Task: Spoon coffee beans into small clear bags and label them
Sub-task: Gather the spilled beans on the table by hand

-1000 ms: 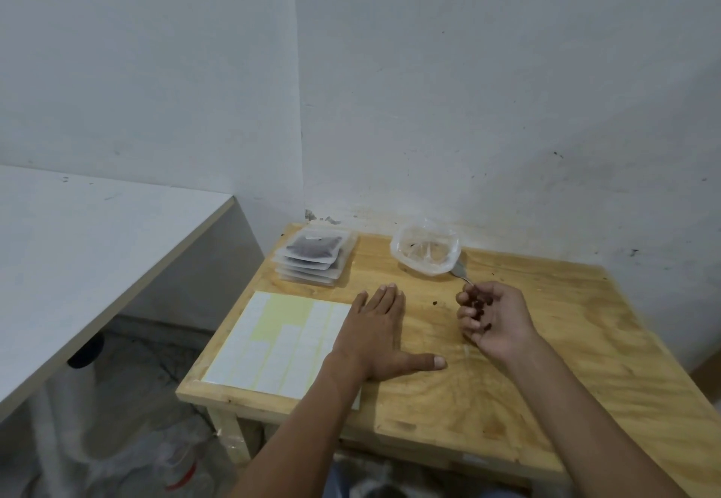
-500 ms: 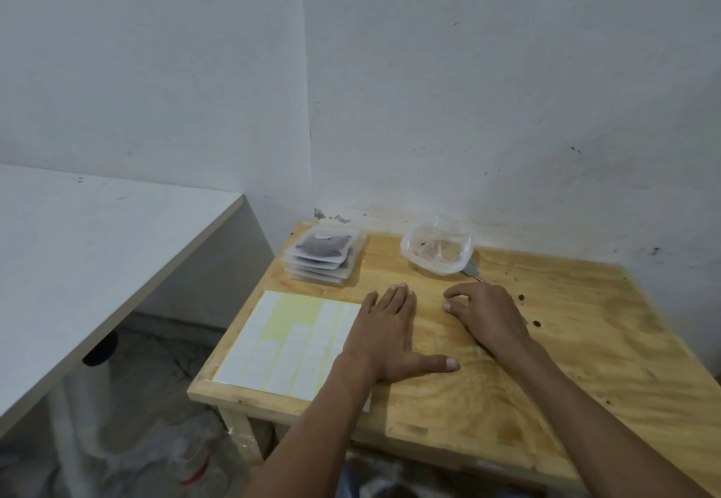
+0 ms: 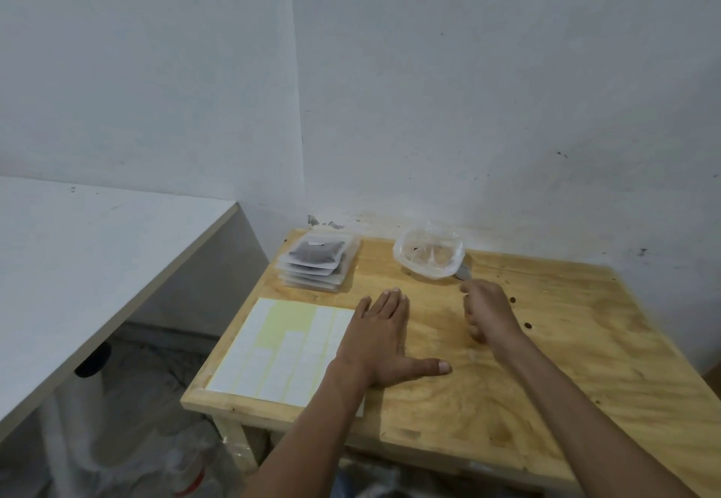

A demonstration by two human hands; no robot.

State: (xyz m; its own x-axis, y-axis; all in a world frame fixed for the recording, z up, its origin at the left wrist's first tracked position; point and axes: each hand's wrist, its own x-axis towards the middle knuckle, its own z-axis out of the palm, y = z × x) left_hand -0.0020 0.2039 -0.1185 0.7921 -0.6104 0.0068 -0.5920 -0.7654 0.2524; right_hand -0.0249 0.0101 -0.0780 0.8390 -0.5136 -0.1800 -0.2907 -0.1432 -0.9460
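Counter [image 3: 546, 380]: unvarnished plywood, matt, grain visible. Bowl [image 3: 428, 256] just beyond the right grip [image 3: 487, 312]: thin clear plastic, slightly glossy. Spoon [image 3: 463, 272]: dull metal. Stacked bags [image 3: 318, 261]: clear glossy plastic. Label sheet [image 3: 281, 349] beside the left grip [image 3: 384, 343]: smooth matt paper.

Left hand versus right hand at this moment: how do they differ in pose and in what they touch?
The left hand lies flat, palm down, fingers straight and thumb spread; the right hand is curled. The left hand rests on bare wooden table beside the label sheet; the right hand sits near the clear bowl, by the spoon. Whether it holds the spoon is unclear. Both are on the table.
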